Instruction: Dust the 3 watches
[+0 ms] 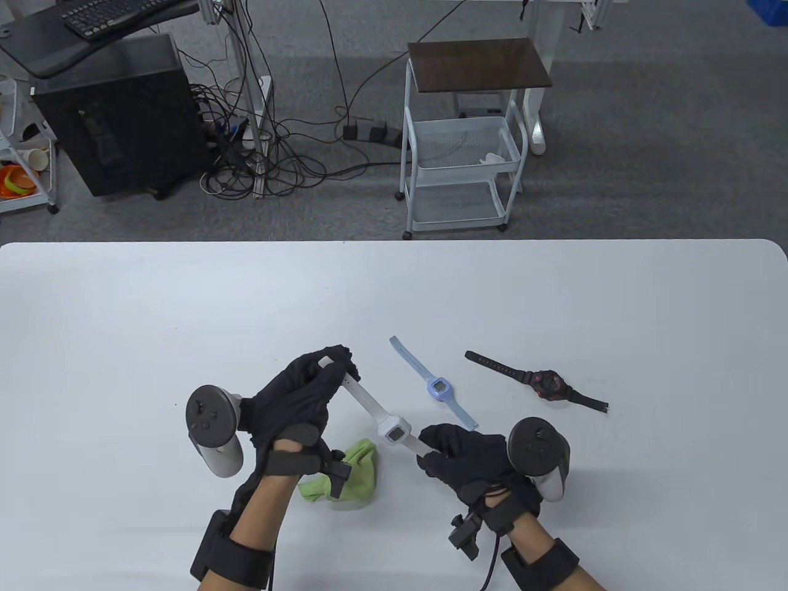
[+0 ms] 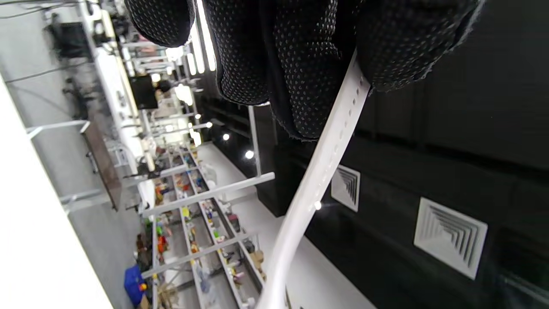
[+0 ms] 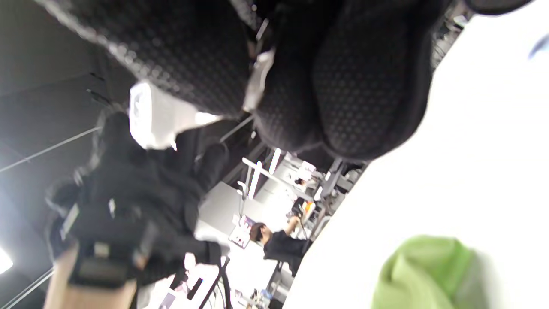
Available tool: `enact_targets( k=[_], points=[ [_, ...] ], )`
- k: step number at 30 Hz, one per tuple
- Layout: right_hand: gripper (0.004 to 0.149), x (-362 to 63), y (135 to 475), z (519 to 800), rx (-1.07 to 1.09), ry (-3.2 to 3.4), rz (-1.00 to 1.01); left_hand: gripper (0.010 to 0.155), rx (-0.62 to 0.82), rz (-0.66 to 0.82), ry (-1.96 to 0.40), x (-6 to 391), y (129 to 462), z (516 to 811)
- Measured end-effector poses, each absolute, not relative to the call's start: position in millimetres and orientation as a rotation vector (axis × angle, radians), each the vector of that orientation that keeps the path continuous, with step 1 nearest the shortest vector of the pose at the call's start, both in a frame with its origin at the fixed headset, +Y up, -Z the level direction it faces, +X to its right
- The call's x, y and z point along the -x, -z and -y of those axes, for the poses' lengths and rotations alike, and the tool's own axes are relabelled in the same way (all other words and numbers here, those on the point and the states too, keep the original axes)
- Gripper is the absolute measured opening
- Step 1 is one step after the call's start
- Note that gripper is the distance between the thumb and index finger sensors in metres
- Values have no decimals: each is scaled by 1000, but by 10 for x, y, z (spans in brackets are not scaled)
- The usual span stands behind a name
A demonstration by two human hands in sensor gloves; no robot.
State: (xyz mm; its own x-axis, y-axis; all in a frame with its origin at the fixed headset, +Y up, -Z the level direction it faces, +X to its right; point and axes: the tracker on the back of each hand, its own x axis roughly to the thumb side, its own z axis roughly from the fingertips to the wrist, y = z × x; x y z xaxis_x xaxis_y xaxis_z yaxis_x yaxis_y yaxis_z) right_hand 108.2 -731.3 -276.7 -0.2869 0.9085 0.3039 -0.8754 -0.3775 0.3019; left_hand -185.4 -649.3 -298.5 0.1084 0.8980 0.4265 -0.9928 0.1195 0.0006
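A white watch (image 1: 394, 429) is held stretched above the table between both hands. My left hand (image 1: 314, 385) grips the far end of its strap; in the left wrist view the holed strap (image 2: 319, 171) runs down from under my gloved fingers (image 2: 296, 73). The near strap end is pinched by my right hand (image 1: 446, 452), with the watch case (image 3: 148, 116) showing beside those fingers. A light blue watch (image 1: 438, 388) lies flat at the table's middle. Right of it lies a black watch (image 1: 548, 383) with a red face. A green cloth (image 1: 351, 471) sits crumpled below the white watch.
The white table (image 1: 184, 308) stretches wide on all sides of the watches. Beyond its far edge stand a white trolley (image 1: 465, 135), a black computer case (image 1: 120, 117) and tangled cables on the floor.
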Motion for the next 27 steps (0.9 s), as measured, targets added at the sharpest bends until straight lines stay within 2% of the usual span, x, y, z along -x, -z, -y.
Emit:
enact_targets(
  k=[7, 17, 20, 24, 27],
  points=[
    [41, -737, 2678, 7522, -522, -1914, -108, 42, -330, 398, -1322, 1745, 3052, 6434],
    [43, -783, 2683, 7623, -500, -1817, -29, 41, -353, 447, -1186, 1809, 3040, 6359],
    [48, -792, 2721, 7625, -508, -1779, -62, 41, -357, 475, -1186, 1806, 3025, 6312],
    [68, -845, 2807, 7645, -519, -1809, -87, 42, -365, 491, -1209, 1842, 3015, 6251],
    [69, -867, 2874, 7637, -577, -1908, -96, 42, -364, 484, -1179, 1906, 3017, 6213]
  ],
)
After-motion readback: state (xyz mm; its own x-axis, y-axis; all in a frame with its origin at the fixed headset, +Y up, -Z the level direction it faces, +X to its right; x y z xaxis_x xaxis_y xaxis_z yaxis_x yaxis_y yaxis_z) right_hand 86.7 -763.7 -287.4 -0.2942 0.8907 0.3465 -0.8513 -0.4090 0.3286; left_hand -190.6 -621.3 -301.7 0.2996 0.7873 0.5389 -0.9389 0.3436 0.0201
